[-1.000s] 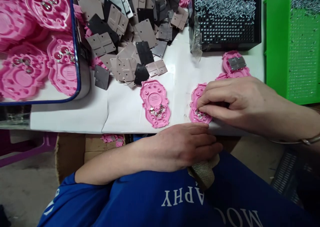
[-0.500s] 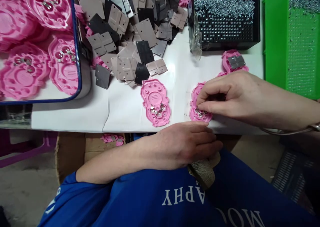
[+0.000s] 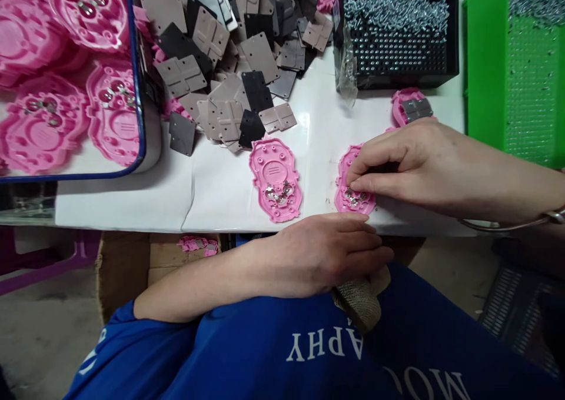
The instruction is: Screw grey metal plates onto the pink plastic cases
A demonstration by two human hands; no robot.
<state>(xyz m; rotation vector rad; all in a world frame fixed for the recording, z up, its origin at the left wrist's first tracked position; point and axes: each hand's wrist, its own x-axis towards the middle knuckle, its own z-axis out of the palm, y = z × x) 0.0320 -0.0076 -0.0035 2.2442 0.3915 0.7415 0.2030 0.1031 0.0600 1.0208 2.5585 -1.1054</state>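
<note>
A pink plastic shell (image 3: 344, 173) lies at the table's front edge with small shiny metal contacts (image 3: 354, 199) in its lower half. Over it, my right hand (image 3: 406, 165) is closed in a pinch, thumb and index fingertips down at the contacts; whatever they hold is too small to make out. My left hand (image 3: 331, 250) lies across the table edge just below, fingers together and curled, its index finger against the shell's lower rim. The palm is hidden. A second pink shell (image 3: 276, 179), also with contacts fitted, lies to the left.
Metal plates (image 3: 229, 103) are heaped at the back. A blue-rimmed tray (image 3: 140, 94) holds pink shells at left. Screws fill part of a black box (image 3: 399, 79) and a green bin (image 3: 485, 76). Behind my right hand lies a shell with a plate (image 3: 417, 109). A cardboard box (image 3: 123, 270) stands below.
My right fingertips have shifted slightly upward on the shell, and more of the metal contacts shows beneath them. My left hand has stayed in place.
</note>
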